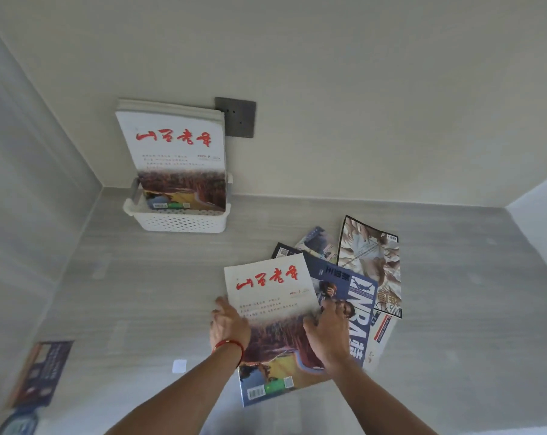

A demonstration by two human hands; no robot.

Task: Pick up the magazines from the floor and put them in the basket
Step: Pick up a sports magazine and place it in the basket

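— Magazines, where do they lie?

— Most are in a loose, overlapping pile on the grey floor [140,277]. On top is a white magazine with red characters [272,296], its lower half a reddish landscape picture. Under it, to the right, a blue NBA magazine [363,312] sticks out, and beyond that a pale tan-covered magazine [371,259] lies at an angle. Corners of a few more show behind the pile and at its lower right.

— And the hands?

— Both are on the top magazine. The left hand [229,321] sits at its left edge, fingers curled around that edge; a red cord circles the wrist. The right hand [327,328] lies at the right edge, fingers bent over the cover where it meets the NBA issue. Whether the thumb reaches under the cover I cannot tell.

— So the magazine lies between the two hands?

— Yes, held at both sides, its top pointing away from the person, its bottom corner near the forearms.

— The basket?

— A white perforated basket [178,221] stands on the floor against the wall, well apart from the pile, up and to the left. A stack of magazines [174,142] already stands upright in it, leaning on the wall, just beside a dark wall socket [239,117].

— Anything else?

— A dark leaflet [43,372] lies on the floor at far left.
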